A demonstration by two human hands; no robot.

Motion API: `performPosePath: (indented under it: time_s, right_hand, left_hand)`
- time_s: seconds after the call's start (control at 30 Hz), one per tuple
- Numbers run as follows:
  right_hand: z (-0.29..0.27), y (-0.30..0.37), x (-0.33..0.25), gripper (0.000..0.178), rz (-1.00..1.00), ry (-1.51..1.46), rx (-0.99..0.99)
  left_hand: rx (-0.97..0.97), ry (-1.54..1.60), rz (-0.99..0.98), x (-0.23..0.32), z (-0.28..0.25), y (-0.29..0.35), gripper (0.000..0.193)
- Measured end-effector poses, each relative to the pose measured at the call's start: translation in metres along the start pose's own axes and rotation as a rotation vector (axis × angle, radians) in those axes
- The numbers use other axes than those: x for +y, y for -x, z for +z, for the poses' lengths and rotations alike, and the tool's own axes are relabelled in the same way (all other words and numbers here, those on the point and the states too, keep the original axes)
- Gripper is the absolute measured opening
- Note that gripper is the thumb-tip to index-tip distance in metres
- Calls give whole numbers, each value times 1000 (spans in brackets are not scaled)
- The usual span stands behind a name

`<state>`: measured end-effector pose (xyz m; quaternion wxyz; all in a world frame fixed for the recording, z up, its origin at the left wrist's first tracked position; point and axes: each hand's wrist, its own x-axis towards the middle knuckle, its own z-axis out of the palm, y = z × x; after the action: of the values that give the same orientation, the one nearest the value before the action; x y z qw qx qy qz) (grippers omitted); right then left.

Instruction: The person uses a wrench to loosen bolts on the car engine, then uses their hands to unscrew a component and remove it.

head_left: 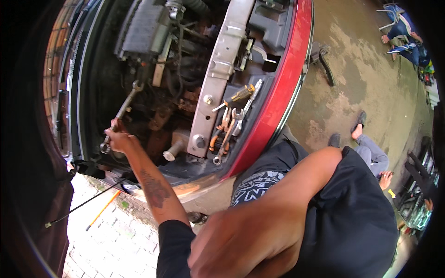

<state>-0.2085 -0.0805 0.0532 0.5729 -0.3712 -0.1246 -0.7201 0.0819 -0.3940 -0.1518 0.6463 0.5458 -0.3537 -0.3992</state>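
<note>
A long combination wrench (124, 107) lies in my left hand (119, 139), whose fingers are closed around its lower part. Its ring end sticks out below the hand. The far end reaches into the engine bay, just below a dark grey ribbed box (144, 30); whether it sits on a fastener I cannot tell. My right hand (232, 248) is close to the camera on a bent arm, blurred, with its fingers not clear. On the front ledge lie a yellow-handled screwdriver (240, 94), pliers with orange-and-black handles (216, 137), another combination wrench (227, 141) and a long silver tool (254, 95).
A metal crossmember (222, 65) runs behind the red front edge (287, 60) of the car. Dark hoses and engine parts crowd the bay. At right, a seated person's legs (371, 150) and a hand show on the ground; another person (403, 28) is farther off.
</note>
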Motion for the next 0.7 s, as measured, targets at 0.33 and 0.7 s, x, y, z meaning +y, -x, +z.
performPosePath:
  time_s: [0.33, 0.7]
  right_hand:
    - [21, 17, 1, 20, -130, -104, 344]
    - [-211, 99, -62, 21, 470, 1914, 537]
  left_hand:
    - [32, 18, 37, 12, 27, 13, 38]
    - [-193, -224, 284, 23, 109, 8, 24]
